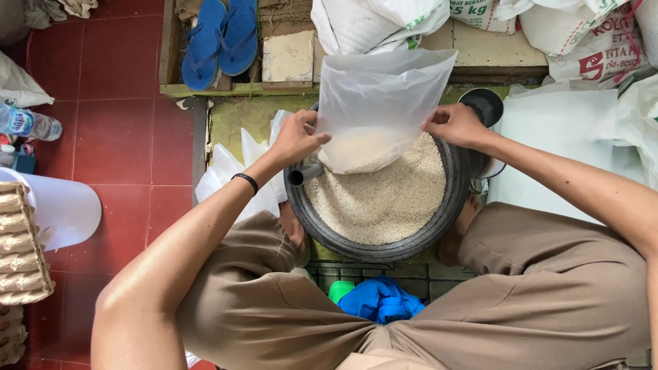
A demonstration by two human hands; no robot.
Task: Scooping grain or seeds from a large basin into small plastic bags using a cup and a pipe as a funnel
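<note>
Nearest the camera, a pair of knees in brown cloth is seen, with a blue cloth [381,301] bundled between them at 6 o'clock. Above them, the left hand [296,139] is pressed together in a grip on the left edge of a clear plastic bag [375,109], and the right hand [456,125] is pinching the right edge; the bag is held upright over the far rim of a round dark basin [439,223], its bottom resting on the rice [384,199] at the basin's 12 o'clock, with some rice already inside. To do this step well, it is judged that both edges should be kept taut and level so the mouth stays wide, and the bag kept low on the heap so that nothing spills past the rim. A dark pipe-like handle [303,175] juts out at 9 o'clock of the basin, just under the left wrist. Counted: two hands, one held bag, one basin, one black wristband [246,181]. Further out, two blue sandals [221,38] lie at 11 o'clock, several white sacks [569,31] at 1 o'clock, one plastic bottle [29,123] and a stack of egg trays [20,247] at 9 o'clock on the red tiled floor [116,137].
</note>
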